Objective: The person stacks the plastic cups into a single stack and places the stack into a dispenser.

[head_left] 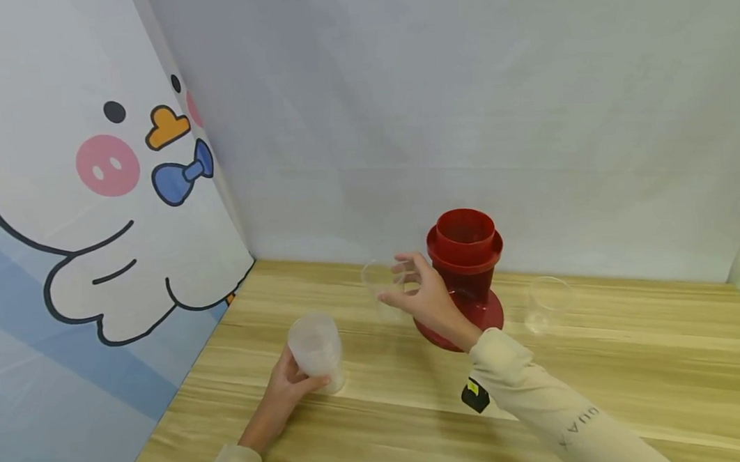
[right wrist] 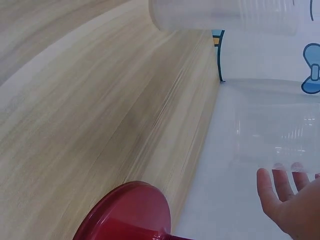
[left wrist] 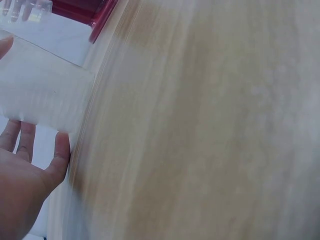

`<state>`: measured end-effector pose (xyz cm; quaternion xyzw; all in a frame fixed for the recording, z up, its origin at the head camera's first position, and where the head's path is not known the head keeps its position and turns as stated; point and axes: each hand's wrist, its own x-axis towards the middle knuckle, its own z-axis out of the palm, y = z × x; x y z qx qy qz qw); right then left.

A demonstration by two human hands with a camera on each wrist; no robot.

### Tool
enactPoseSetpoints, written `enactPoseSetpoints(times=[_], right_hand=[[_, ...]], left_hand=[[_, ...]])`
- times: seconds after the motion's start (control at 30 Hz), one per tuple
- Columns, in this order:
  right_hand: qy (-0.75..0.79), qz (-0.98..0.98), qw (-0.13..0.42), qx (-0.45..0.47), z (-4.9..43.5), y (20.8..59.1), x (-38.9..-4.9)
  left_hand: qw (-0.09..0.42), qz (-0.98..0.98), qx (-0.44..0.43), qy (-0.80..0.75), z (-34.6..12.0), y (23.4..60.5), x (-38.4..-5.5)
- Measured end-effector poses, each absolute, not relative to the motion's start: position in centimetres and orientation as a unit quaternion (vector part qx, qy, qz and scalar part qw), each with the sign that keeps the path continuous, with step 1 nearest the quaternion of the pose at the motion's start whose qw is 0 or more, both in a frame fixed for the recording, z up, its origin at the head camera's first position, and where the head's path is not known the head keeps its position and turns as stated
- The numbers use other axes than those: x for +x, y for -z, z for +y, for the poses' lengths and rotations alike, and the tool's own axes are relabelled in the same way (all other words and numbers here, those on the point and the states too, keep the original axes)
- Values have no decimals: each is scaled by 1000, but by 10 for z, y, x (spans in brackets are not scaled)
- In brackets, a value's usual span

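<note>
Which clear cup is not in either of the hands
The lone cup to the right of the red stand; the left hand holds a stack, the right hand another cup.

The cup stack (head_left: pixel 315 345) is at the near left of the desk (head_left: pixel 635 384); the container (head_left: pixel 467 279) stands farther right, between a raised cup (head_left: pixel 382 280) on its left and a second cup (head_left: pixel 546 297).
</note>
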<state>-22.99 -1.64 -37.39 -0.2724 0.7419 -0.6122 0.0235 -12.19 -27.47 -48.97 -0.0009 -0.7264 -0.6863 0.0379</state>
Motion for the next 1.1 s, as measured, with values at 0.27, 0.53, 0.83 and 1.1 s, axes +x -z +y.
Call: enactPoseSetpoints(times=[0.27, 0.53, 0.83, 1.1], right_hand=[[614, 735, 18, -287, -18, 378, -225], [619, 733, 15, -283, -20, 385, -225], [625, 719, 18, -302, -21, 371, -211], [634, 703, 19, -321, -27, 337, -189]], left_hand=[[42, -726, -3, 687, -275, 491, -122], [47, -735, -3, 677, -275, 491, -123], [43, -729, -6, 684, -275, 491, -123], [47, -729, -6, 683, -274, 490, -123]])
